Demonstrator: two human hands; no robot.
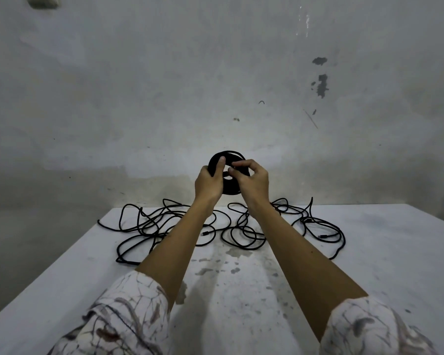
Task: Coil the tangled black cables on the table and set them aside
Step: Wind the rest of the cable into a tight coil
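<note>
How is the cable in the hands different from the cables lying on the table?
The coil is wound into a tight, thick ring; the loose cables sprawl in wide, tangled loops. The coil is held up above the table, gripped by the left hand and pinched by the right hand; the loose cables lie flat and untouched. The coil looks compact, the loose cables spread wide. Both are thin and black.
</note>
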